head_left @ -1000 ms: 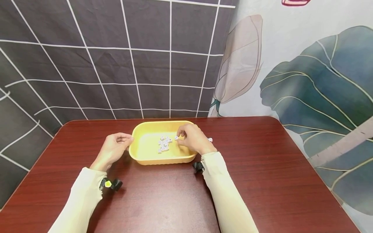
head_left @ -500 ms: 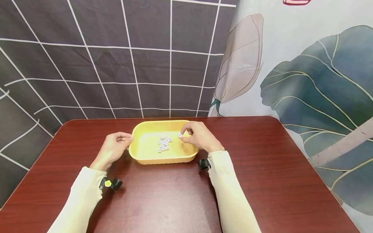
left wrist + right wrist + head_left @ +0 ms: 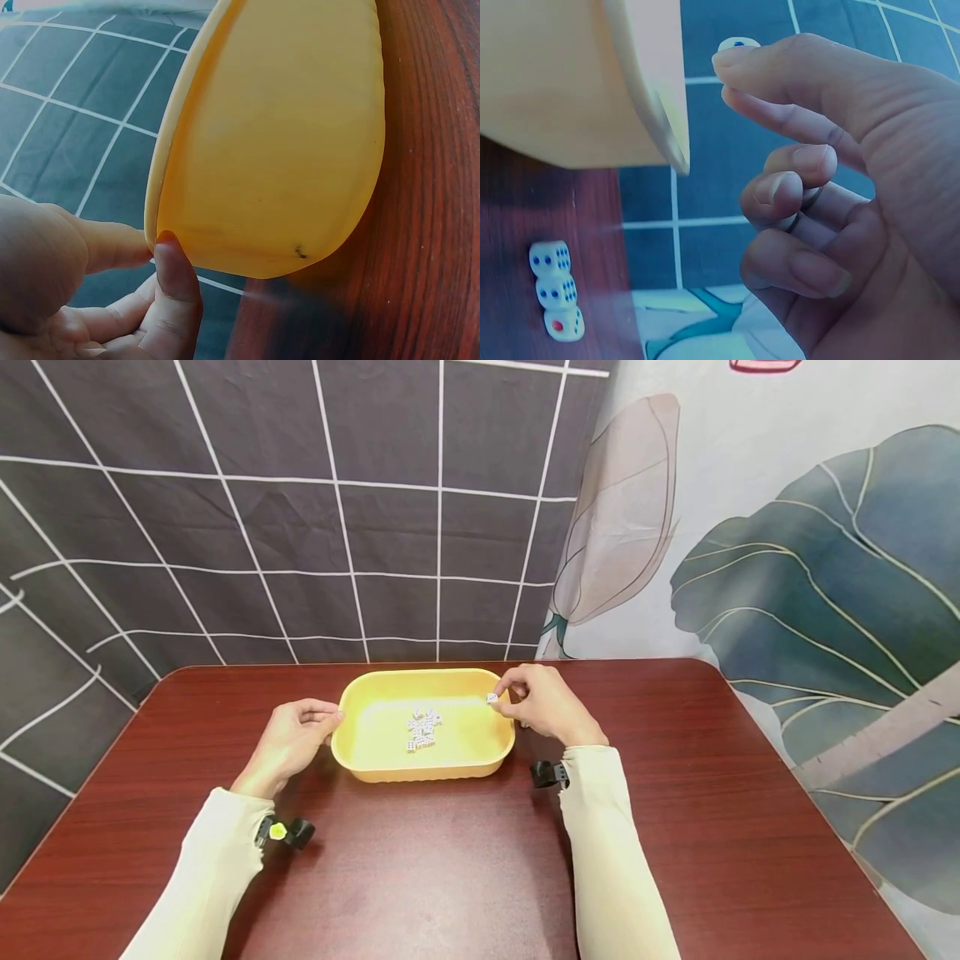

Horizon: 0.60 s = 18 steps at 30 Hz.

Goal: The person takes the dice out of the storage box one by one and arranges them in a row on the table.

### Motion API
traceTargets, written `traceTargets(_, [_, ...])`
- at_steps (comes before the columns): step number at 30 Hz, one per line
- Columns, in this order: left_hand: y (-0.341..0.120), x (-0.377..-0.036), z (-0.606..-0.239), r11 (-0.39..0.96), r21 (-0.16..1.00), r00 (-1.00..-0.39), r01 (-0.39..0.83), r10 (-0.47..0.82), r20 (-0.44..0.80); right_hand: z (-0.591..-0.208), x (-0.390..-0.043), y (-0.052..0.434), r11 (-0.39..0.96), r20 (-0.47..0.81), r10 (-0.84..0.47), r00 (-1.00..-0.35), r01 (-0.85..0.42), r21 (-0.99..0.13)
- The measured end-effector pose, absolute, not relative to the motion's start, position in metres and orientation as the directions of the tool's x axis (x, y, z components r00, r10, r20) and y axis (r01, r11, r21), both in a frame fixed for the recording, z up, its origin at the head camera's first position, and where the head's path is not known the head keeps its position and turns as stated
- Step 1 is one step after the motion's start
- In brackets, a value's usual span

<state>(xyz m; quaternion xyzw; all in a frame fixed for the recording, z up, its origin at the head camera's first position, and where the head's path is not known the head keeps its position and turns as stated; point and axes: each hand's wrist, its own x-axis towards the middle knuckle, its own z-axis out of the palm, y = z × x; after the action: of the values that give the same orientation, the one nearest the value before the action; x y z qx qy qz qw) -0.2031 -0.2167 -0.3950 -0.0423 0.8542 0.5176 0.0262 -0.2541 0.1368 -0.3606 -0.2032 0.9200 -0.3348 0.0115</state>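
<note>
A yellow tray (image 3: 424,770) stands mid-table and holds a cluster of several small white dice (image 3: 423,732). My left hand (image 3: 332,717) pinches the tray's left rim; the left wrist view shows the thumb (image 3: 177,279) on the outer wall of the tray (image 3: 285,150) and a finger behind the rim. My right hand (image 3: 501,697) pinches one white die (image 3: 492,698) just above the tray's right rim. In the right wrist view that die (image 3: 737,43) sits at the fingertips (image 3: 739,67), beside the tray wall (image 3: 570,82).
Three dice (image 3: 556,300) lie in a row on the red-brown table (image 3: 420,877) right of the tray; in the head view my right hand hides them. A curtain with a grid and leaf pattern hangs behind the table's far edge.
My right hand has moved from over the tray's inside to the right and away, carrying the die to the right rim. The left hand and the tray have stayed put.
</note>
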Motion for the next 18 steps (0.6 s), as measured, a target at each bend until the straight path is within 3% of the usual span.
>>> traceTargets(18, [-0.216, -0.202, -0.393, 0.447, 0.887, -0.993, -0.114, -0.051, -0.103, -0.362, -0.255, 0.176, 0.761, 0.127, -0.32, -0.939, -0.334, -0.557])
